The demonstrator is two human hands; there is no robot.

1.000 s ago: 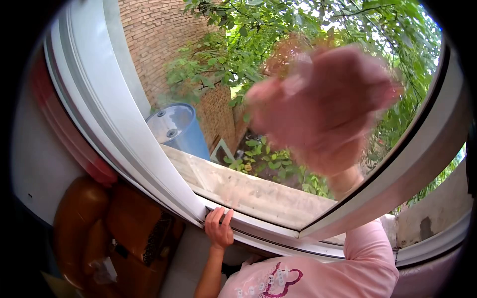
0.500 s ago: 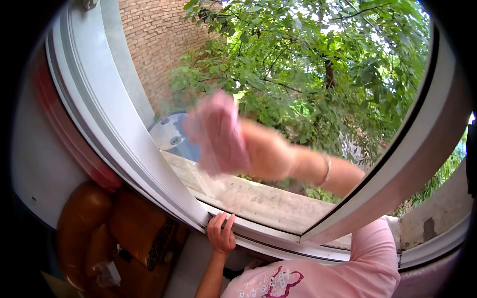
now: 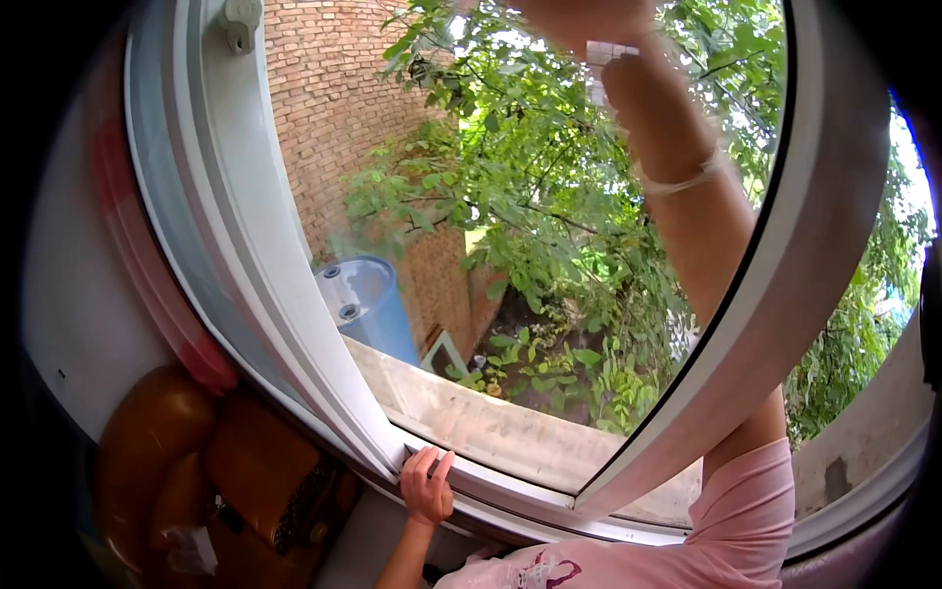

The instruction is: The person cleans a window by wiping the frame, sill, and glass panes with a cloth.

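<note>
Left hand (image 3: pixel 427 488) loosely open, its bent fingers resting on the lower edge of a white-framed window (image 3: pixel 746 363); this stands upright, facing outdoors, its sides running upward, top out of view, glass clear with faint haze at left; the right arm (image 3: pixel 702 245) passes behind the frame, which hides part of it, the blurred right hand (image 3: pixel 589 18) cropped above, grip indeterminable; beyond, a ledge (image 3: pixel 491 430), blue barrel (image 3: pixel 388 314), tree (image 3: pixel 579 196) and brick wall (image 3: pixel 324 88)

The right hand (image 3: pixel 589 16) has risen to the view's top edge.
</note>
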